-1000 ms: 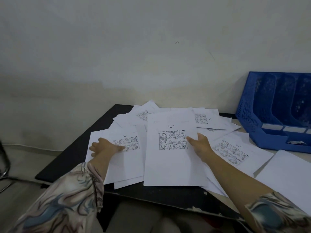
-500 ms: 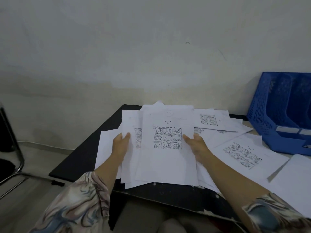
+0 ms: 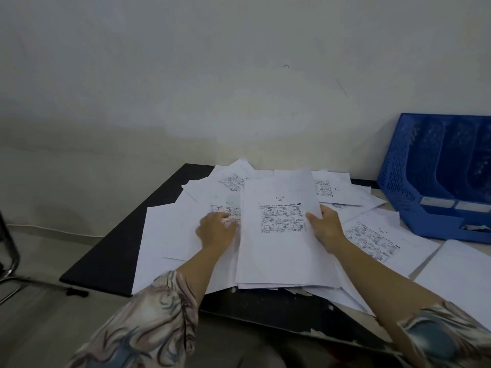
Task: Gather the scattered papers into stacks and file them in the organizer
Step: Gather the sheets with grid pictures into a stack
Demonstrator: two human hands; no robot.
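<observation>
White printed sheets with comic-style panels lie scattered over a black table (image 3: 111, 258). A gathered stack of papers (image 3: 276, 251) sits in the middle, and my right hand (image 3: 325, 228) grips its right edge. My left hand (image 3: 216, 229) lies palm down, blurred, on a loose sheet (image 3: 170, 235) just left of the stack, fingers together. More loose sheets (image 3: 372, 239) spread to the right and along the far edge. The blue plastic organizer (image 3: 398, 187) stands at the right, its slots facing me.
A wall runs close behind the table. A blank white sheet (image 3: 462, 277) lies at the near right. A black metal chair frame (image 3: 10, 258) stands on the floor at far left. The table's near edge is chipped.
My left hand has let go of the stack's left edge and dropped flat onto the sheet beside it. The stack, held upright before, now lies lower on the table.
</observation>
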